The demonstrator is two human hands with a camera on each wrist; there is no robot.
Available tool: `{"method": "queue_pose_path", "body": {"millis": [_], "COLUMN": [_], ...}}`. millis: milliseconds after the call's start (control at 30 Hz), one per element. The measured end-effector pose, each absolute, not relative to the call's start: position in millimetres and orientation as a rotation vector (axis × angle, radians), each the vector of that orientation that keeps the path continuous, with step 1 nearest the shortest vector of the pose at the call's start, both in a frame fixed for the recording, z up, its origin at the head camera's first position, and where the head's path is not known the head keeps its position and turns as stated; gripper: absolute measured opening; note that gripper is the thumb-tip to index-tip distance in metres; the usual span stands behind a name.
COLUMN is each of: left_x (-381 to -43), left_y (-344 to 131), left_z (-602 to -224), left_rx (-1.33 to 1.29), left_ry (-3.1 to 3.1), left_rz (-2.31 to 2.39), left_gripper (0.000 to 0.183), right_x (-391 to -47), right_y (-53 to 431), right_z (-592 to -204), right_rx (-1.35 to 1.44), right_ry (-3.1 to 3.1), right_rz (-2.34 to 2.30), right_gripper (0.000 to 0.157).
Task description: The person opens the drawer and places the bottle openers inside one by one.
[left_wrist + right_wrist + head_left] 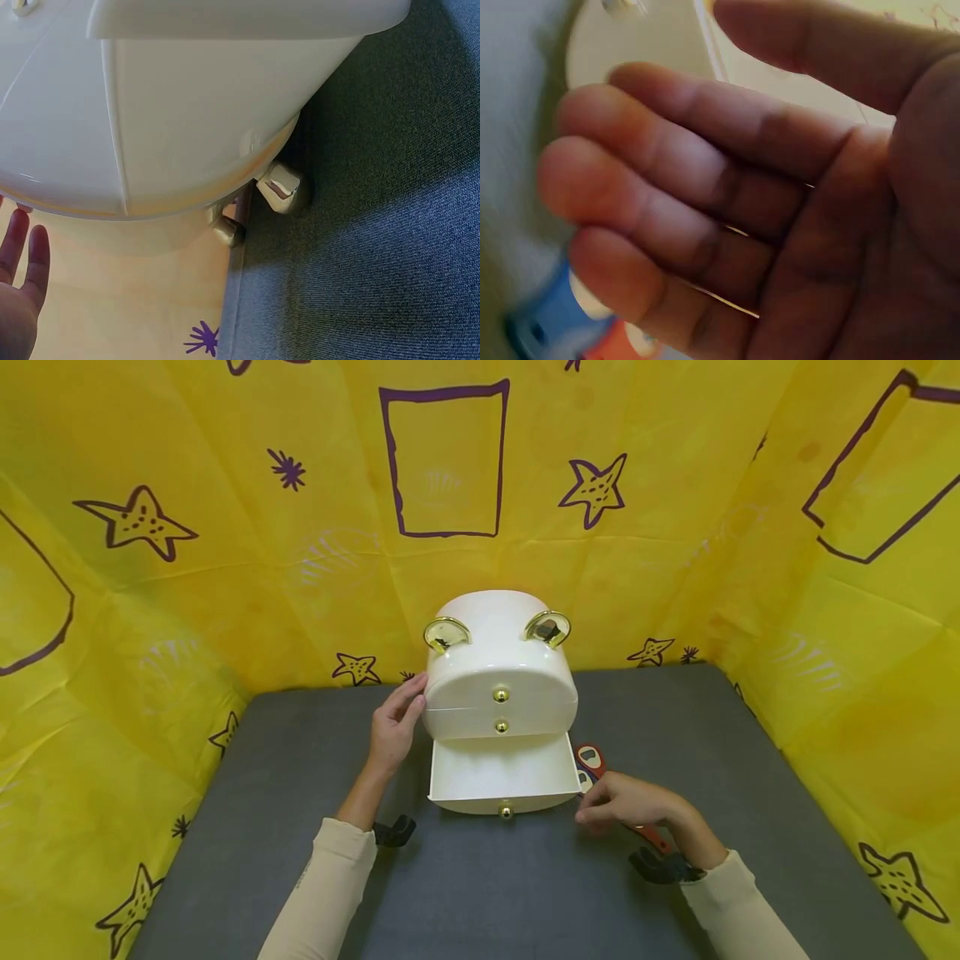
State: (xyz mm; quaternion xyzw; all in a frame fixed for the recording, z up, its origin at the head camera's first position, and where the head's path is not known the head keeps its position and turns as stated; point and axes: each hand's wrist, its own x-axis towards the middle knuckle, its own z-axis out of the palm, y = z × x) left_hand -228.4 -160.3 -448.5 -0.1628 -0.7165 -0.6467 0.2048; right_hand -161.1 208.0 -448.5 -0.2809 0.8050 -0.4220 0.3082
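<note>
A glossy white storage box (498, 660) with gold-rimmed ears and gold knobs stands on the table. Its bottom drawer (502, 768) is pulled out, and nothing shows inside. My left hand (393, 727) touches the box's left side with fairly straight fingers. In the left wrist view the box's side and small gold feet (283, 187) fill the middle. Beside the drawer's right front corner is my right hand (630, 802), its fingers loosely bent and holding nothing. Partly hidden under that hand lie a red flat tool (590, 757) and a blue one (562, 311).
The two upper drawers are closed, with knobs (501, 695) at their fronts. A dark grey cloth (315, 752) covers the table. Yellow curtains (247, 568) with purple drawings hang behind and on both sides, close behind the box.
</note>
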Motion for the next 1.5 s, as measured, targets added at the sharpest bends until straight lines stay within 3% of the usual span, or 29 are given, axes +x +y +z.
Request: {"method": "queue_pose_path", "body": {"millis": [233, 600, 1000, 1500], "left_x": [-227, -208, -217, -226], "left_y": [-161, -154, -157, -160], "left_z": [-447, -420, -432, -444], "left_rx": [-0.452, -0.428, -0.414, -0.439], "left_ry": [-1.993, -2.057, -2.038, -1.993], "left_rz": [-1.801, -1.79, -1.808, -1.825], "left_gripper": [0.032, 0.032, 0.032, 0.033], "right_x": [-180, -183, -177, -182], "right_y": [230, 231, 213, 221], "right_z": [-449, -487, -500, -504], "right_rx": [-0.51, -0.165, -0.107, -0.037], "right_ry": [2.383, 2.824, 3.013, 2.982], "right_rz": [-1.178, -0.845, -0.682, -0.811], "right_gripper": [0.029, 0.016, 0.023, 0.015]}}
